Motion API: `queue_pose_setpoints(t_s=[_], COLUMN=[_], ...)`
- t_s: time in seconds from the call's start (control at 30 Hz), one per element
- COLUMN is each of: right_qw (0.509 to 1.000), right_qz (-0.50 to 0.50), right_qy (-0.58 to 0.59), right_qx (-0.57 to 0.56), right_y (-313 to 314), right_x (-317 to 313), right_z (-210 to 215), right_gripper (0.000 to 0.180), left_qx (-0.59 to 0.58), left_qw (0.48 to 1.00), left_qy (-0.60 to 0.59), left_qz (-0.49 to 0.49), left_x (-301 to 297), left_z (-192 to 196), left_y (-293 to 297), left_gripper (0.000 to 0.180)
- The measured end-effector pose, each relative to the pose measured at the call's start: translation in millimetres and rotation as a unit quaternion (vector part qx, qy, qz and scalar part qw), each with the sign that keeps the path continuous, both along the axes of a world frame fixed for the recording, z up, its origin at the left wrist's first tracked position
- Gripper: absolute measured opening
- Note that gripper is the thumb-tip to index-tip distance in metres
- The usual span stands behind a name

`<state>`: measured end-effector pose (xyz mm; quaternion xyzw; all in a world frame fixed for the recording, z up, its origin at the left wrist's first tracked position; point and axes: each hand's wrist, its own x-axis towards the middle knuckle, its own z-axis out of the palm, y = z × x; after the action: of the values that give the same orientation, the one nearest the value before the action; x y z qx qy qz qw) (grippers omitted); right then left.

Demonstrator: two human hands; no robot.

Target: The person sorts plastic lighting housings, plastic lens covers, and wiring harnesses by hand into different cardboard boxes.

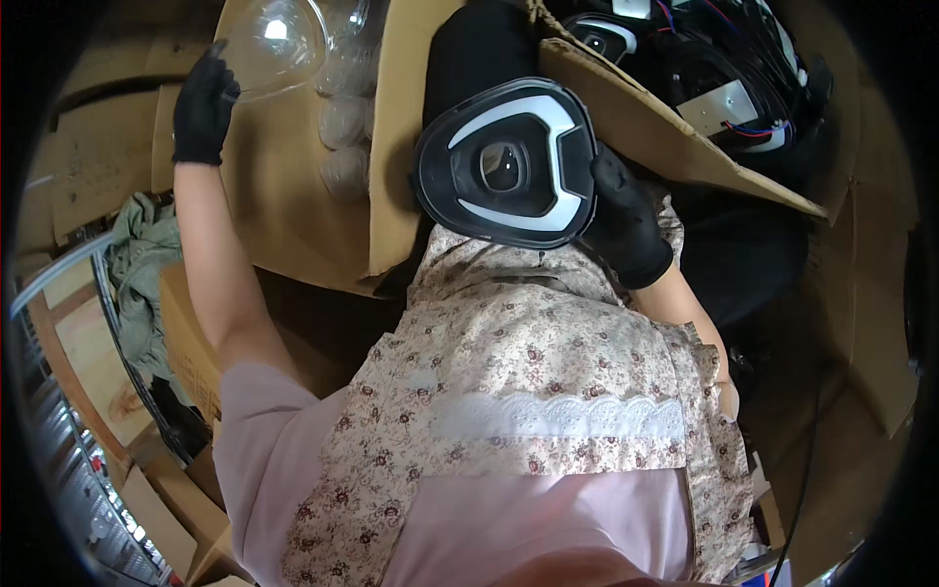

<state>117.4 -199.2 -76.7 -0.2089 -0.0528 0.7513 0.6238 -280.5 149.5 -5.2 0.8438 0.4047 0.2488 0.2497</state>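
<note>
My gloved right hand grips the black, rounded-triangular plastic lamp housing with silvery-white trim and a central round lens, its fingers closed on the right rim, in front of my floral apron; whether my lap bears its weight I can't tell. My gloved left hand pinches the clear, domed plastic cover at its near edge. I'd judge the housing stiff and moderately light, safest held by its dark outer rim, away from lens and trim. The cover looks thin, light, slick and easily scratched, so its edge suits my fingers best. The tan cardboard box holding clear rounded pieces has a wall rising just left of the housing; the brown cardboard carton of wired black parts crowds its upper right. Between cover and housing, only that left wall intrudes.
</note>
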Motion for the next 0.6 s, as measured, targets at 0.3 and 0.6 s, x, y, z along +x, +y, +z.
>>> queue_pose_setpoints(t_s=[0.3, 0.6], right_qw=[0.991, 0.986], right_qz=[-0.102, -0.097], right_qy=[-0.070, -0.119], right_qx=[0.057, 0.070], right_y=[-12.7, -6.6], right_x=[2.5, -4.2], right_z=[26.3, 10.7], right_gripper=[0.064, 0.059], left_qx=[-0.517, -0.552], left_qw=[0.763, 0.788], left_qy=[-0.382, -0.269], left_qz=[0.071, 0.045], left_x=[148.7, 179.5], left_z=[48.3, 23.7], left_y=[-139.3, -153.6], left_gripper=[0.046, 0.034])
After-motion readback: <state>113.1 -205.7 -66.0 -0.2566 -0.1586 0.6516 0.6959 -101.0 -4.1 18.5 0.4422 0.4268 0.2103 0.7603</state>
